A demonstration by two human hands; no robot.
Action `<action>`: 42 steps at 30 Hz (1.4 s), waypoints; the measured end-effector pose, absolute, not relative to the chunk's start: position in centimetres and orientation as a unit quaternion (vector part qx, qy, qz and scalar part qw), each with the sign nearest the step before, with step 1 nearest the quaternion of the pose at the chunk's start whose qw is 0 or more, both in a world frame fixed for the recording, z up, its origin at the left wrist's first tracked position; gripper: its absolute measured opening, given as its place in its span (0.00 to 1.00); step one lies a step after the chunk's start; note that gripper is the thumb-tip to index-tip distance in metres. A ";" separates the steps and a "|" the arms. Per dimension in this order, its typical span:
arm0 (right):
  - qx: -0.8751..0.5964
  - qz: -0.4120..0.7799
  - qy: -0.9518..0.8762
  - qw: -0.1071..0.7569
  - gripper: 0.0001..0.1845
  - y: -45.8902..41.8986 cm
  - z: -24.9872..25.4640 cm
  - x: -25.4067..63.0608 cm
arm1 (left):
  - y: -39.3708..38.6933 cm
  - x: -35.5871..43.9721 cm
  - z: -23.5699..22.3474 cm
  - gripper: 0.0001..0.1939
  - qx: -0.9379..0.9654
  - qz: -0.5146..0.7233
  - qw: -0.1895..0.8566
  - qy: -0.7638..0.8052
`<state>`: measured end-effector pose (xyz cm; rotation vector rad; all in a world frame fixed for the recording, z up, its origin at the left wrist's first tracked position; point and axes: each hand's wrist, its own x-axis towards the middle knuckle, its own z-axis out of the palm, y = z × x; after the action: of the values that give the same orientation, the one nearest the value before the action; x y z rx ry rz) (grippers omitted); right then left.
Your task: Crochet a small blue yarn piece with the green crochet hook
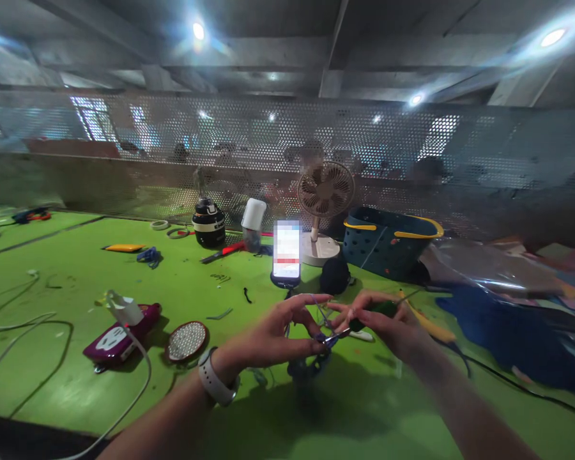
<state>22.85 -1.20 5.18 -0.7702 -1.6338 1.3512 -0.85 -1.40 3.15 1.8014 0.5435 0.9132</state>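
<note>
My left hand [294, 326], with a white watch [215, 378] on the wrist, pinches a small blue-purple crochet piece [329, 340] between thumb and fingers. A purple strand of yarn [319, 308] runs up over the raised index finger. In my right hand [386, 319] is a crochet hook with a dark green handle [374, 314]; its metal shaft [338, 335] points left and meets the crochet piece, the tip hidden there. Dark blue loops of the work [309, 369] hang below my left thumb, blurred in the shade.
Behind my hands a lit phone [286, 255] stands before a desk fan [326, 191]. A dark basket [388, 239] with yellow handles sits right of it, with dark blue cloth [512, 342] nearer me. On the left lie a purple power bank [119, 342], cables and a round studded disc [186, 340].
</note>
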 end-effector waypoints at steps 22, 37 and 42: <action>-0.346 0.481 -0.701 0.397 0.10 -1.8 6.2 22.9 | -0.9 -0.8 3.2 0.34 0.718 0.368 0.522 0.278; -0.287 0.062 -0.863 0.411 0.14 -1.8 2.6 20.5 | -1.5 1.1 2.4 0.36 0.569 0.517 0.566 0.298; -0.216 -0.208 -0.845 0.443 0.19 -1.8 1.7 19.2 | -1.3 1.8 1.5 0.39 0.417 0.555 0.689 0.209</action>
<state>19.16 -1.75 1.65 -0.5357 -2.0947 -0.5160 1.83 -1.26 1.54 0.9332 0.4666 1.2424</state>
